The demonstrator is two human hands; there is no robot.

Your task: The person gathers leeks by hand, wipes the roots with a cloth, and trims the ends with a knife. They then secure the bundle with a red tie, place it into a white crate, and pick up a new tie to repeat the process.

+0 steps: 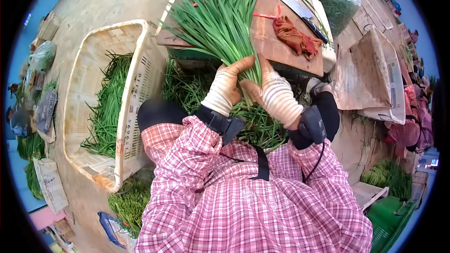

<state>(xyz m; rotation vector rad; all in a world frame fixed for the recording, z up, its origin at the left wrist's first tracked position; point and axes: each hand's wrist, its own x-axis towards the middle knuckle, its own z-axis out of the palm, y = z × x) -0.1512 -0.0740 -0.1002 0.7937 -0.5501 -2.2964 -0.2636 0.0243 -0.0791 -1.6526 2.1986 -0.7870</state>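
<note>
A bunch of garlic chives (pixel 225 23) fans out over the wooden board, its stem ends pointing down toward my lap. My left hand (pixel 227 84), in a stained white-and-tan work glove, is closed round the stems from the left. On the other side, my right hand (pixel 274 91), gloved alike, has the stems between its thumb and fingers. Its thumb lies across the lower stems, and its fingers point up along the bunch. A knife (pixel 295 7) with a black handle lies at the board's right, beside a reddish-brown cloth (pixel 295 37) and a red tie strip (pixel 268 15).
The wooden board (pixel 281 63) stands before my knees, with loose chives (pixel 262 124) heaped below. At left stands a dirty white crate (pixel 133 107) holding chives. Another crate (pixel 396 79) is at right, near a clear bag of greens (pixel 328 0). A green basket (pixel 386 220) sits lower right.
</note>
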